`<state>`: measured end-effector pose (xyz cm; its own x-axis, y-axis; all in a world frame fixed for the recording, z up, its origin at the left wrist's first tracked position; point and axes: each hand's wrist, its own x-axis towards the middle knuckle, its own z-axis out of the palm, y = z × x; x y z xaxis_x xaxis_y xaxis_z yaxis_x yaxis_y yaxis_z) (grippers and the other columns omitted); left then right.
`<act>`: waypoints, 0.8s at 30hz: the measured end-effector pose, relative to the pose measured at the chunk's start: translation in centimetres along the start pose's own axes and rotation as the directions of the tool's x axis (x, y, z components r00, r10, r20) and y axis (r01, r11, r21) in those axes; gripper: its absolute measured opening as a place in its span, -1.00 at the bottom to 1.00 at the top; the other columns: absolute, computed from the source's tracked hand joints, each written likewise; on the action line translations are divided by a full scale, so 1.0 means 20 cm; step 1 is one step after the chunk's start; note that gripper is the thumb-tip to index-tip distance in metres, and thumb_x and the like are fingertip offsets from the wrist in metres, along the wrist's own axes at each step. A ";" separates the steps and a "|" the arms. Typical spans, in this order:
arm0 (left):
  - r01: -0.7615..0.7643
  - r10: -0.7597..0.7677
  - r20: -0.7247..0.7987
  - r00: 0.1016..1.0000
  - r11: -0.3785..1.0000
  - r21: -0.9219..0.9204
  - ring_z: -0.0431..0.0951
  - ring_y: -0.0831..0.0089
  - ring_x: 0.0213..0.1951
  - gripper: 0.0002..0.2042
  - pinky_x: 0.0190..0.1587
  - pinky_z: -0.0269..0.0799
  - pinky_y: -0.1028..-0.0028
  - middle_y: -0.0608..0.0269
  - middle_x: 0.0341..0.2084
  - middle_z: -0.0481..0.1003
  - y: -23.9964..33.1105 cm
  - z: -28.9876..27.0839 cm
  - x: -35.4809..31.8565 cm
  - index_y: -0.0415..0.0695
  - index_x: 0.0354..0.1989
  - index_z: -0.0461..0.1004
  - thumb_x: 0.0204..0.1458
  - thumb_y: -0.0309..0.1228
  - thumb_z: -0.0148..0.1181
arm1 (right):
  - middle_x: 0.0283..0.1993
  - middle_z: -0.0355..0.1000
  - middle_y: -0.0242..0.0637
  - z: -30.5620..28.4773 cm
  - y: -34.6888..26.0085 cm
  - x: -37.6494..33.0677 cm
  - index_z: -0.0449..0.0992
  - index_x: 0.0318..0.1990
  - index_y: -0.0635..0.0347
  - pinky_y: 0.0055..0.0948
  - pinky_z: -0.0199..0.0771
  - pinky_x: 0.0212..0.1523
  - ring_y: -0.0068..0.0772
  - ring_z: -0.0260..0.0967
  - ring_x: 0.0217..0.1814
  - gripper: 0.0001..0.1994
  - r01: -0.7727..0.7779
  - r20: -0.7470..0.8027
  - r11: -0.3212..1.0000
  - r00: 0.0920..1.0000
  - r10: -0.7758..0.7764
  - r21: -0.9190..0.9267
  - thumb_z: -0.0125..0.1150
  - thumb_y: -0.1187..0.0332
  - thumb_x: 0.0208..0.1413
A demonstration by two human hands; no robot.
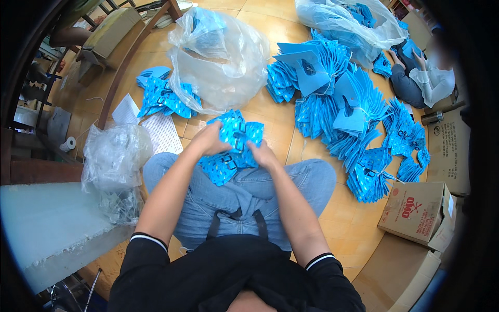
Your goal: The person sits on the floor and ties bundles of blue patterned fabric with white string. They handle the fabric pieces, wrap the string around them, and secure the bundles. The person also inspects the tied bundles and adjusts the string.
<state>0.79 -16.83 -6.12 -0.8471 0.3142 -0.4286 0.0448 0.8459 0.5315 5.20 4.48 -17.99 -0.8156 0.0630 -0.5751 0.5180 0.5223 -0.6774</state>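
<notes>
Blue card bundle [233, 147] looks light, floppy and slippery, so we clasp its nine and three o'clock edges, left hand [208, 139] and right hand [263, 154] gripping firmly.

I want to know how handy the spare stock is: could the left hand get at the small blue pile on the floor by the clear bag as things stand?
Probably yes. The left hand grips the blue stack on the lap, and the small blue pile lies ahead to its left with bare floor between. It would have to let go first.
</notes>
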 end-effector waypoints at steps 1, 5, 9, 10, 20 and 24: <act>0.007 -0.007 0.000 1.000 1.000 0.002 0.41 -0.02 0.14 -0.17 0.18 0.32 0.25 -0.22 0.09 0.40 -0.01 0.01 -0.03 -0.39 0.14 0.30 -0.24 -0.05 0.45 | 0.18 0.29 0.34 0.01 0.00 -0.01 0.03 0.33 0.44 -0.14 0.26 0.25 0.23 0.27 0.25 -0.07 0.043 0.019 0.997 0.999 -0.041 -0.059 0.05 -0.23 0.06; 0.109 -0.116 -0.059 0.991 0.988 -0.106 0.45 -0.03 0.11 -0.17 0.16 0.34 0.23 -0.20 0.06 0.43 -0.02 0.07 -0.11 -0.38 0.13 0.31 -0.21 0.02 0.41 | 0.15 0.33 0.29 0.00 -0.07 -0.08 0.29 0.18 0.44 -0.12 0.29 0.22 0.21 0.30 0.22 -0.18 0.028 0.031 0.981 0.999 -0.023 -0.193 0.05 -0.24 0.07; 0.133 -0.149 -0.107 0.983 0.981 -0.138 0.39 -0.06 0.15 -0.27 0.19 0.30 0.24 -0.21 0.09 0.40 0.02 0.11 -0.13 -0.37 0.09 0.35 -0.10 0.01 0.33 | 0.03 0.43 0.24 -0.04 -0.11 -0.21 0.46 0.02 0.43 -0.11 0.35 0.15 0.19 0.38 0.11 -0.33 -0.015 -0.145 0.945 0.989 -0.034 -0.326 0.08 -0.13 0.10; 0.107 -0.120 -0.118 0.986 0.988 -0.114 0.36 -0.06 0.18 -0.33 0.21 0.27 0.23 -0.22 0.10 0.38 0.02 0.12 -0.15 -0.36 0.07 0.38 -0.07 -0.02 0.30 | 0.01 0.43 0.24 -0.05 -0.11 -0.24 0.47 0.00 0.43 -0.13 0.36 0.13 0.18 0.39 0.09 -0.37 0.022 -0.162 0.957 0.984 -0.072 -0.290 0.10 -0.08 0.10; -0.172 0.018 -0.259 0.966 0.790 -0.588 0.51 0.31 -0.04 -0.69 0.06 0.35 0.25 0.07 -0.14 0.53 0.10 0.02 -0.41 -0.28 -0.11 0.46 0.16 -0.27 0.08 | 0.06 0.44 -0.07 0.00 -0.17 -0.52 0.38 0.11 0.37 -0.26 0.41 0.05 -0.23 0.42 0.08 -0.55 0.448 -0.521 0.869 0.803 -0.288 0.210 0.17 0.19 0.22; -0.184 0.287 -0.118 0.951 0.215 -0.959 0.47 0.66 -0.12 -0.77 -0.05 0.39 0.56 0.32 -0.20 0.52 0.25 -0.13 -0.50 -0.24 -0.03 0.42 0.21 -0.40 0.03 | -0.03 0.45 -0.28 -0.30 -0.34 -0.72 0.43 0.05 0.28 -0.43 0.43 -0.02 -0.50 0.41 -0.05 -0.68 0.592 -0.417 0.484 0.803 -0.426 0.644 0.12 0.25 0.28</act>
<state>8.00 -16.80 2.78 -0.8549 0.4905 -0.1691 -0.3426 -0.2889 0.8940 11.88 5.13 -2.27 -0.9830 0.1826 0.0181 -0.0657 -0.2578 -0.9640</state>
